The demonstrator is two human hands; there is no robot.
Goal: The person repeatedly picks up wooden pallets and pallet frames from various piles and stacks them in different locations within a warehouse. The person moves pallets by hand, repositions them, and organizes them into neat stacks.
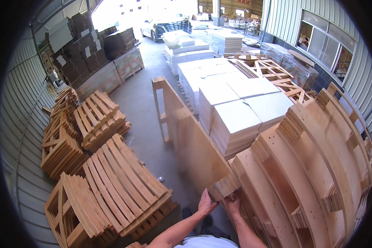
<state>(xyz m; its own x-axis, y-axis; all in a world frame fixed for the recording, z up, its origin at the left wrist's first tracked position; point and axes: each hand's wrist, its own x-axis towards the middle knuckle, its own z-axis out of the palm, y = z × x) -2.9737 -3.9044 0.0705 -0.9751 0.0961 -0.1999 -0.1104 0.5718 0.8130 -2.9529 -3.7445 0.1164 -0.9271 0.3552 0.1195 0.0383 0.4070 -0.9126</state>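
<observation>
A plywood pallet [190, 136] stands on edge in front of me, stretching away from my body, with wooden blocks along its side. Its near upper corner is between my two hands. My left hand [206, 202] is closed on the left of that corner, at the end block. On the right, my right hand [233, 204] grips the same corner, its fingertips partly hidden under the block. Just right of it lean several more plywood pallets [277, 165], stood on edge in a row.
Stacked slatted wooden pallets [126, 184] and crate frames [60, 149] line the left side. White-topped stacks [237, 115] stand beyond the held pallet. Dark flat-packed cartons [76, 49] rise at the far left. A car [167, 27] is parked at the bright opening.
</observation>
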